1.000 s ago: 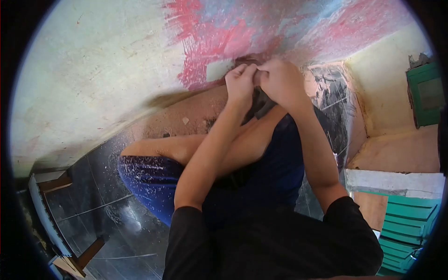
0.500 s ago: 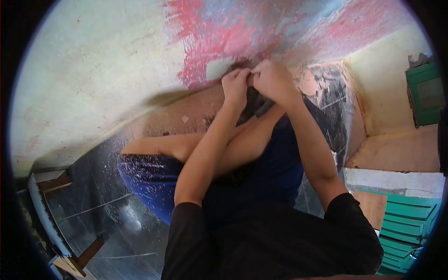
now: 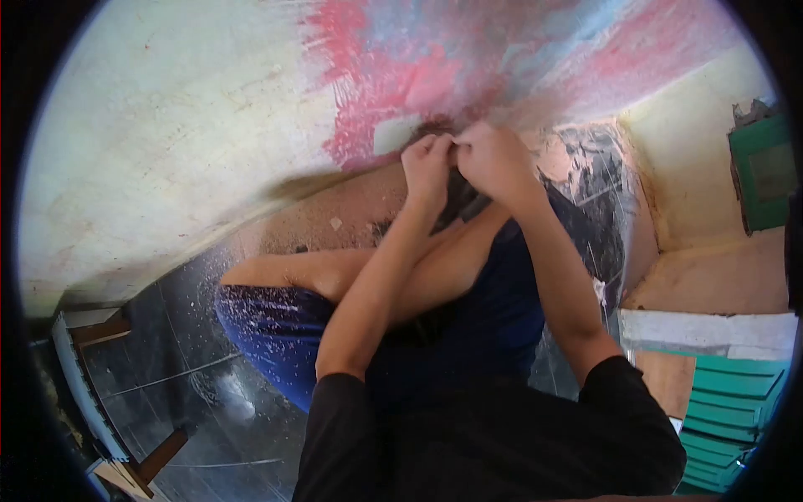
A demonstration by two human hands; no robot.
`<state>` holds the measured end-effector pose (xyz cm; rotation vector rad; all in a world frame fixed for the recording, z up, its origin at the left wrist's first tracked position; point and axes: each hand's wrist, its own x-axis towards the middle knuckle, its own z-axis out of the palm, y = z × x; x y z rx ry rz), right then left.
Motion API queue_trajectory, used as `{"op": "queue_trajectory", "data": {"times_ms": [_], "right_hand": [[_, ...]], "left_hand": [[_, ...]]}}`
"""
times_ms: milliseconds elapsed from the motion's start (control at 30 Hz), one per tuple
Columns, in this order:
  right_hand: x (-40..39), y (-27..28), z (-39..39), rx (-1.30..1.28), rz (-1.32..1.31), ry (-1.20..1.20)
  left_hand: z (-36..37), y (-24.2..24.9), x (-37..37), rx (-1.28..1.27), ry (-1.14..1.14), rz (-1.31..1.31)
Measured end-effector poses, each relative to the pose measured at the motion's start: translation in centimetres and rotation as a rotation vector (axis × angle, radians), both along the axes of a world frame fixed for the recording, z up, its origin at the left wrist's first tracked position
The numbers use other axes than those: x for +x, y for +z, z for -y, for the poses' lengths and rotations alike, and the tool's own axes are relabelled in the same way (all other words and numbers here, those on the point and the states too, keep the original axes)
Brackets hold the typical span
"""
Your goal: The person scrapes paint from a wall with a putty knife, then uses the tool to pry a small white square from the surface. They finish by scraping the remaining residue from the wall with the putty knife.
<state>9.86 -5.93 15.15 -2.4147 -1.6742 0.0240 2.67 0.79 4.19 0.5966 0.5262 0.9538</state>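
Close together in front of the wall's lower edge, my left hand [image 3: 427, 173] and my right hand [image 3: 495, 164] meet at the fingertips. Both hands are closed in a pinch. Whatever lies between the fingers is too small or hidden to name. Behind them, the wall [image 3: 401, 71] carries worn pink and blue paint. A pale square patch [image 3: 394, 134] and a dark, rough reddish spot [image 3: 435, 125] show beside the left fingers. Under the hands, a dark object between my legs is mostly covered.
My crossed legs [image 3: 301, 268] rest on dark floor tiles [image 3: 192, 418], with pale flakes on the blue shorts [image 3: 263, 322]. Dusty pinkish floor [image 3: 335, 209] borders the wall. A green slatted panel [image 3: 728, 402] stands at right, a small green door [image 3: 765, 167] above it. Wooden pieces [image 3: 163, 452] lie left.
The view has shifted slightly, so the scene sits a little lower. Both hands stay together at the wall, the right one slightly blurred by motion.
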Motion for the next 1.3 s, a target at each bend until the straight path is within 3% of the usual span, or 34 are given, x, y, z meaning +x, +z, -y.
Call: {"op": "queue_trajectory", "data": {"times_ms": [67,133,200,333,400,467,533,633,733,867,967,1033,1133,1200,1300], "right_hand": [[-1.3,1.2,2.3,0.289,-0.030,-0.032],[-1.5,1.9,2.0,0.213,0.006,-0.102],[0.4,2.8,1.3,0.209,0.039,0.030],[-0.7,1.9,1.3,0.111,0.041,-0.017],[0.3,-0.8,0.3,0.122,0.015,0.007],[-0.6,0.4,1.0,0.208,-0.004,-0.006],[-0.8,0.8,1.2,0.267,-0.036,-0.031],[-0.6,0.9,1.1,0.119,0.005,-0.080],[-0.2,0.9,0.9,0.165,-0.011,0.003],[-0.2,0.2,1.6,0.171,-0.025,-0.029],[-0.8,0.3,1.4,0.214,-0.027,0.001],[-0.8,-0.3,1.9,0.283,-0.028,-0.018],[-0.3,0.2,0.3,0.186,-0.027,0.028],[-1.6,1.3,2.0,0.240,-0.090,-0.069],[0.0,-0.8,0.5,0.206,-0.073,-0.005]], "left_hand": [[1.0,2.3,-0.8,0.096,-0.022,0.009],[0.7,1.9,-0.6,0.047,-0.069,0.071],[0.7,2.6,-0.2,0.070,-0.032,0.074],[1.0,2.5,-0.5,-0.015,-0.038,0.044],[0.7,0.3,-0.2,-0.011,-0.042,0.006],[0.4,-0.5,-0.2,0.120,-0.034,-0.046],[0.3,0.9,0.0,0.078,-0.043,0.025],[0.8,0.7,0.1,0.000,0.019,0.022],[1.2,1.7,0.0,0.059,0.032,0.060],[0.8,-1.0,0.6,-0.001,0.042,-0.007],[1.0,1.9,-0.5,0.042,0.039,0.004],[0.7,0.6,0.0,0.052,0.042,0.005],[1.1,0.4,0.0,0.025,0.040,0.019],[0.8,0.0,0.0,0.022,0.048,0.001],[0.7,0.2,0.1,0.013,0.058,-0.046]]}}
